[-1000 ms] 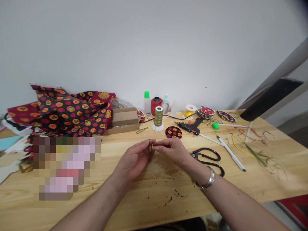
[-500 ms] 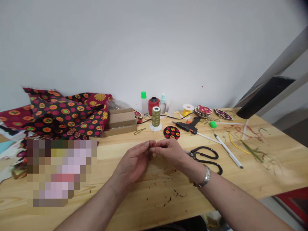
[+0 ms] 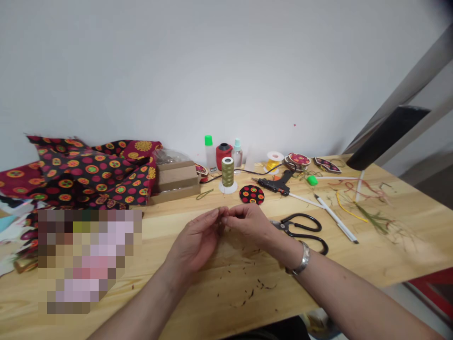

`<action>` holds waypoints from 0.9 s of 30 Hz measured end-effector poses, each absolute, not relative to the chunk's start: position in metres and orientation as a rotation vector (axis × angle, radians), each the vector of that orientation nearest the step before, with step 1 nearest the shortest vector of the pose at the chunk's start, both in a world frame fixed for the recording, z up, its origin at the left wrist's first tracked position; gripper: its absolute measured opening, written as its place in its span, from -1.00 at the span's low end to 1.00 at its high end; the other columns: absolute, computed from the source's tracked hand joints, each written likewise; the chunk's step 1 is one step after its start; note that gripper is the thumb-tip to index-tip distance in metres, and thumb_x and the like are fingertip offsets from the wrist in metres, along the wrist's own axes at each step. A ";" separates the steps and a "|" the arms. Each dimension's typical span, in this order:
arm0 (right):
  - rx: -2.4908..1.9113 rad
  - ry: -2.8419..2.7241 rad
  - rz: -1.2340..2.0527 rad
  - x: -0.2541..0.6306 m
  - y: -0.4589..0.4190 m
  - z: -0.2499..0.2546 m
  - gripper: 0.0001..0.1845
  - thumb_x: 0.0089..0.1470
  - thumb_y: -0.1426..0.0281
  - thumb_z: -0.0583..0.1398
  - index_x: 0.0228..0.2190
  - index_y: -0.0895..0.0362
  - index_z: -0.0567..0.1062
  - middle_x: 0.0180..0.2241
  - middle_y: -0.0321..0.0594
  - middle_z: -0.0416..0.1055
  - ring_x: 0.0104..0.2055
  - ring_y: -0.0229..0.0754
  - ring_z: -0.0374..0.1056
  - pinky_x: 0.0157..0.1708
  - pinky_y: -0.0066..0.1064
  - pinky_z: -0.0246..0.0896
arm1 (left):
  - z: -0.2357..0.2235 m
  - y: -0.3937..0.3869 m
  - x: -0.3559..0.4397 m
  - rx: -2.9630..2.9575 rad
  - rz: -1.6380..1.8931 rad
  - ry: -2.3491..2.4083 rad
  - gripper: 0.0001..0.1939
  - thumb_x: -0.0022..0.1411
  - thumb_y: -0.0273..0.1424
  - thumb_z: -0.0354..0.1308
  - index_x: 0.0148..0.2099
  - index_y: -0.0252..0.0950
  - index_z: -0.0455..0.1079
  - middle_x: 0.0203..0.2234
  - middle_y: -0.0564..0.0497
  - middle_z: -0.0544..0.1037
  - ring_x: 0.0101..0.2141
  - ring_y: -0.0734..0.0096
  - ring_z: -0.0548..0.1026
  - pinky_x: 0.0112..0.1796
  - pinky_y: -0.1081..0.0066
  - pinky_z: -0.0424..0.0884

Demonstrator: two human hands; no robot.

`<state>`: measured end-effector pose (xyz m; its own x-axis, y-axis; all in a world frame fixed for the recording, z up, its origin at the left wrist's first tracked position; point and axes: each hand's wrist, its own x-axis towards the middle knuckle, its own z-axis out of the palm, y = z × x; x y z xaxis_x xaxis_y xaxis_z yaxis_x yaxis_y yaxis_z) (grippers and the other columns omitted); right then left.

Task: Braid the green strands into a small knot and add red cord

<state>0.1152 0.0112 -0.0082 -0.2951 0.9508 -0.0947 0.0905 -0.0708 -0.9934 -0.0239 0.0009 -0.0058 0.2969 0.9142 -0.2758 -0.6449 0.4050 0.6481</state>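
On the wooden table (image 3: 396, 250) I have scissors (image 3: 300, 231) right of center, a glue gun (image 3: 274, 185) behind them, a thread spool (image 3: 228, 171) left of that, and fabric (image 3: 88, 170) heaped upper left.

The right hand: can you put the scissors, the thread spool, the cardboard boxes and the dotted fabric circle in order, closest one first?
From the right hand:
1. Black scissors, right beside it, on its right.
2. Dotted fabric circle, just ahead on the table.
3. Olive thread spool, farther ahead, slightly left.
4. Cardboard boxes, farthest, off to the left.
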 end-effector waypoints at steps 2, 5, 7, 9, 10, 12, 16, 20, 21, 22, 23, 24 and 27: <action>-1.178 -1.457 1.459 0.116 0.012 -0.010 -0.81 -0.17 0.34 0.15 -0.62 0.23 0.40 -0.67 -0.40 0.10 -0.60 -0.41 -0.04 -0.58 -0.53 -0.11 | -0.006 0.002 -0.024 0.433 1.081 0.688 -0.85 0.11 -0.58 0.07 -0.34 -0.45 0.49 -0.43 -0.06 0.55 -0.35 0.47 0.46 -0.23 0.51 0.36; -1.159 -1.484 1.459 0.118 0.012 -0.012 -0.79 -0.15 0.32 0.14 -0.61 0.23 0.41 -0.67 -0.40 0.12 -0.60 -0.42 -0.03 -0.59 -0.53 -0.10 | -0.005 0.003 -0.025 0.401 1.087 0.704 -0.83 0.11 -0.60 0.05 -0.36 -0.46 0.49 -0.44 -0.07 0.56 -0.36 0.48 0.48 -0.24 0.52 0.37; -1.146 -1.507 1.434 0.119 0.012 -0.013 -0.78 -0.13 0.33 0.13 -0.61 0.24 0.42 -0.67 -0.40 0.13 -0.60 -0.42 -0.03 -0.59 -0.53 -0.10 | -0.004 0.003 -0.025 0.392 1.087 0.716 -0.82 0.11 -0.60 0.04 -0.35 -0.46 0.49 -0.43 -0.08 0.57 -0.36 0.48 0.48 -0.24 0.53 0.38; -1.146 -1.538 1.382 0.120 0.013 -0.013 -0.80 -0.13 0.36 0.12 -0.60 0.23 0.43 -0.66 -0.39 0.14 -0.60 -0.41 -0.03 -0.59 -0.53 -0.09 | -0.002 0.002 -0.025 0.384 1.085 0.732 -0.81 0.11 -0.61 0.04 -0.33 -0.47 0.49 -0.42 -0.09 0.57 -0.34 0.47 0.49 -0.23 0.53 0.38; -1.144 -1.557 1.358 0.121 0.013 -0.013 -0.81 -0.12 0.37 0.12 -0.60 0.23 0.44 -0.66 -0.39 0.14 -0.60 -0.41 -0.02 -0.59 -0.53 -0.09 | -0.001 0.002 -0.025 0.378 1.082 0.740 -0.81 0.11 -0.61 0.04 -0.32 -0.47 0.49 -0.41 -0.09 0.57 -0.34 0.47 0.49 -0.23 0.53 0.38; -1.137 -1.605 1.318 0.122 0.013 -0.013 -0.81 -0.11 0.38 0.10 -0.61 0.22 0.44 -0.66 -0.39 0.14 -0.59 -0.41 -0.02 -0.59 -0.54 -0.09 | 0.000 0.002 -0.025 0.362 1.073 0.747 -0.81 0.10 -0.62 0.04 -0.31 -0.46 0.49 -0.39 -0.09 0.57 -0.34 0.47 0.49 -0.23 0.53 0.39; -1.130 -1.689 1.209 0.122 0.015 -0.014 -0.80 -0.10 0.40 0.09 -0.62 0.22 0.44 -0.68 -0.39 0.13 -0.59 -0.41 0.00 -0.59 -0.55 -0.08 | 0.001 0.001 -0.025 0.343 1.060 0.749 -0.80 0.10 -0.62 0.03 -0.29 -0.46 0.48 -0.39 -0.09 0.57 -0.33 0.48 0.48 -0.22 0.53 0.38; -1.146 -1.786 1.002 0.123 0.016 -0.014 -0.81 -0.10 0.47 0.09 -0.57 0.23 0.49 -0.64 -0.35 0.24 -0.56 -0.39 0.09 -0.55 -0.54 -0.02 | 0.001 0.001 -0.024 0.359 1.052 0.756 -0.78 0.12 -0.62 0.00 -0.27 -0.48 0.48 -0.39 -0.10 0.57 -0.32 0.47 0.48 -0.22 0.53 0.38; -1.148 -1.813 0.959 0.123 0.015 -0.014 -0.81 -0.10 0.48 0.09 -0.57 0.23 0.50 -0.63 -0.34 0.27 -0.55 -0.38 0.11 -0.54 -0.54 -0.01 | 0.002 0.001 -0.024 0.359 1.050 0.758 -0.77 0.12 -0.62 0.00 -0.27 -0.48 0.48 -0.38 -0.10 0.57 -0.32 0.47 0.48 -0.22 0.53 0.38; -1.148 -1.836 0.927 0.123 0.015 -0.013 -0.80 -0.10 0.49 0.08 -0.57 0.23 0.51 -0.62 -0.33 0.28 -0.55 -0.38 0.12 -0.53 -0.54 -0.01 | 0.003 0.001 -0.024 0.359 1.050 0.761 -0.77 0.12 -0.62 -0.01 -0.27 -0.47 0.48 -0.38 -0.09 0.57 -0.31 0.47 0.48 -0.21 0.53 0.38; -1.146 -1.853 0.906 0.124 0.015 -0.012 -0.80 -0.10 0.50 0.08 -0.57 0.22 0.51 -0.62 -0.33 0.30 -0.55 -0.38 0.13 -0.53 -0.54 -0.01 | 0.003 0.001 -0.023 0.358 1.051 0.764 -0.77 0.12 -0.62 -0.01 -0.28 -0.47 0.48 -0.38 -0.09 0.57 -0.31 0.47 0.48 -0.21 0.53 0.38; -1.146 -1.865 0.892 0.124 0.015 -0.012 -0.80 -0.10 0.51 0.08 -0.57 0.22 0.51 -0.61 -0.33 0.31 -0.55 -0.38 0.13 -0.52 -0.53 -0.01 | 0.004 0.001 -0.023 0.358 1.050 0.766 -0.76 0.12 -0.63 -0.02 -0.28 -0.47 0.48 -0.37 -0.09 0.57 -0.30 0.47 0.48 -0.20 0.53 0.38; -1.148 -1.874 0.888 0.124 0.014 -0.010 -0.80 -0.10 0.53 0.08 -0.57 0.22 0.50 -0.61 -0.32 0.32 -0.54 -0.38 0.15 -0.52 -0.54 0.01 | 0.006 0.001 -0.022 0.363 1.054 0.777 -0.76 0.13 -0.62 -0.03 -0.30 -0.48 0.49 -0.38 -0.11 0.57 -0.30 0.46 0.49 -0.20 0.54 0.38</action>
<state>0.1240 0.0140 -0.0102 -0.3140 0.9187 0.2396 0.3963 0.3561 -0.8463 -0.0220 0.0009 0.0058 0.2668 0.8791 -0.3948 -0.6378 0.4682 0.6116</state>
